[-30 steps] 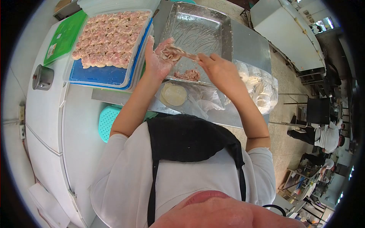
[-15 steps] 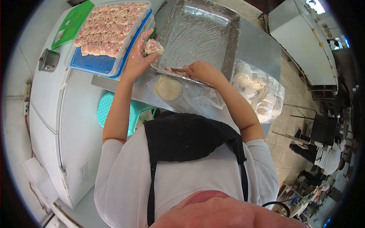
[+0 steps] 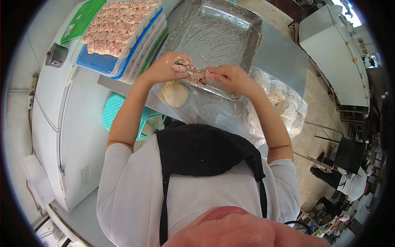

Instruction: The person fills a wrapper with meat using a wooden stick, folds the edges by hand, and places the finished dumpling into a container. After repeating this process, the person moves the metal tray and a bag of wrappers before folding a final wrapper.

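My left hand (image 3: 164, 69) is closed around an open dumpling (image 3: 180, 66) with pale wrapper and pink meat filling, over the near left corner of a metal tray (image 3: 252, 45). My right hand (image 3: 233, 78) pinches a thin stick-like spreader, mostly hidden by the fingers and meat, its tip near the dumpling. Minced meat filling (image 3: 200, 77) lies in the tray's near edge, below both hands. Smears of meat coat the tray bottom. Just in front of the tray, a small stack of round dumpling wrappers (image 3: 176, 94) rests on plastic sheeting.
Stacked plastic containers (image 3: 142, 43) stand at left, the top one holding rows of filled dumplings (image 3: 117, 29). Beside them are a green lid (image 3: 82, 21) and a metal pot (image 3: 56, 54). A plastic bag (image 3: 286, 105) lies right; a teal stool (image 3: 112, 113) stands below. Another person (image 3: 352, 183) is far right.
My left hand has moved right and down with the dumpling, from beside the containers to over the tray corner. My right hand has shifted slightly right, and the two hands are now close together.
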The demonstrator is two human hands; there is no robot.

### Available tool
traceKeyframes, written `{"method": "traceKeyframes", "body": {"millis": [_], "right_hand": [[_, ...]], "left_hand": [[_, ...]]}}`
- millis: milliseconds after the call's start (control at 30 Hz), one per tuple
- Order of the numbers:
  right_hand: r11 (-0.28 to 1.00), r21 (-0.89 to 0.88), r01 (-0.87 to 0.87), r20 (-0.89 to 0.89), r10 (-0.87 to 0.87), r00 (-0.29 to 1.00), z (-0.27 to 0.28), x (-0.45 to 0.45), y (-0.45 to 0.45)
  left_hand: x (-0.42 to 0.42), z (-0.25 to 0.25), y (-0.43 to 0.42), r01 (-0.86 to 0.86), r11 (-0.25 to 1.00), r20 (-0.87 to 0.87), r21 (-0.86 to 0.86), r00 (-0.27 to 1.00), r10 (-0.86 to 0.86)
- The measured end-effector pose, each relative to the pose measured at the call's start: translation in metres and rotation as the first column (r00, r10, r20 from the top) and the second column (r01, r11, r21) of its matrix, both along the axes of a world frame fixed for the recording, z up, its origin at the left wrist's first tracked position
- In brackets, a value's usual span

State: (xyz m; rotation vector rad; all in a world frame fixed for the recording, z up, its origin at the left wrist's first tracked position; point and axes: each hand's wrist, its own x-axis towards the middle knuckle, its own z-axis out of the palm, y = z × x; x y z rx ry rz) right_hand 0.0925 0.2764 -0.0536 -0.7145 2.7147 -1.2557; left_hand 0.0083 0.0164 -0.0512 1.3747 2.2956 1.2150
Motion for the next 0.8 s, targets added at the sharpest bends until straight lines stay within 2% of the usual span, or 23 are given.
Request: {"method": "traceKeyframes", "body": {"millis": [67, 100, 167, 200, 267, 300, 367, 400, 467, 500, 567, 600, 667, 700, 733, 767, 800], "right_hand": [[0.987, 0.16, -0.016, 0.03, 0.012, 0.999, 0.002, -0.01, 0.02], [0.987, 0.157, -0.02, 0.027, 0.016, 1.0, 0.01, -0.009, 0.022], [0.972, 0.209, 0.103, -0.041, -0.097, 0.994, 0.026, -0.006, 0.022], [0.974, 0.207, 0.095, -0.042, -0.088, 0.995, 0.018, -0.003, 0.015], [0.997, -0.063, -0.045, -0.096, 0.039, 0.995, -0.008, 0.001, -0.004], [0.997, -0.066, -0.049, -0.094, 0.043, 0.995, -0.011, 0.001, -0.006], [0.991, -0.108, -0.08, 0.051, 0.086, 0.995, -0.015, -0.006, -0.007], [0.99, -0.111, -0.086, 0.051, 0.092, 0.994, -0.017, -0.011, -0.004], [0.997, 0.075, -0.026, -0.096, 0.033, 0.995, -0.019, -0.018, 0.005], [0.997, 0.077, -0.031, -0.1, 0.039, 0.994, -0.012, -0.012, 0.0], [0.944, 0.266, 0.197, -0.276, -0.121, 0.954, 0.007, 0.006, -0.022], [0.945, 0.267, 0.19, -0.277, -0.114, 0.954, 0.001, 0.006, -0.029], [0.963, 0.203, 0.179, -0.291, -0.115, 0.95, -0.027, 0.01, -0.039], [0.962, 0.204, 0.184, -0.289, -0.12, 0.95, -0.043, 0.008, -0.031], [0.853, 0.46, 0.246, -0.309, -0.105, 0.945, -0.058, -0.004, -0.012], [0.677, 0.673, 0.297, -0.326, -0.089, 0.941, -0.064, -0.011, 0.002], [0.676, 0.668, 0.311, -0.328, -0.108, 0.939, -0.06, -0.005, 0.009]], "left_hand": [[0.006, -0.012, 0.0, -0.099, 0.995, -0.092, -0.005, 0.991, 0.098], [0.007, -0.01, -0.002, -0.103, 0.995, -0.096, -0.008, 0.99, 0.102], [0.008, -0.007, -0.005, -0.187, 0.979, 0.193, -0.077, 0.961, 0.199], [0.01, -0.004, -0.004, -0.196, 0.978, 0.191, -0.078, 0.959, 0.207], [0.014, 0.003, -0.003, -0.066, 0.998, 0.282, 0.016, 0.958, 0.059], [0.015, 0.002, -0.005, -0.071, 0.997, 0.284, 0.013, 0.957, 0.064], [0.014, -0.003, -0.012, -0.064, 0.996, 0.301, -0.068, 0.95, 0.082], [0.016, -0.006, -0.012, -0.07, 0.995, 0.301, -0.071, 0.949, 0.089], [0.017, -0.015, -0.011, -0.219, 0.962, 0.253, -0.164, 0.933, 0.255], [0.016, -0.025, -0.011, -0.224, 0.961, 0.249, -0.161, 0.933, 0.259], [0.015, -0.045, -0.014, -0.366, 0.931, 0.383, -0.004, 0.859, 0.339], [0.017, -0.044, -0.015, -0.373, 0.928, 0.383, -0.002, 0.857, 0.345], [0.025, -0.038, -0.015, -0.45, 0.886, 0.531, -0.109, 0.727, 0.435], [0.027, -0.032, -0.016, -0.445, 0.889, 0.533, -0.11, 0.729, 0.431], [0.027, -0.021, -0.017, -0.418, 0.884, 0.513, -0.21, 0.723, 0.463], [0.027, -0.012, -0.019, -0.388, 0.868, 0.487, -0.311, 0.719, 0.496], [0.03, -0.005, -0.023, -0.373, 0.872, 0.482, -0.317, 0.729, 0.486]]}}
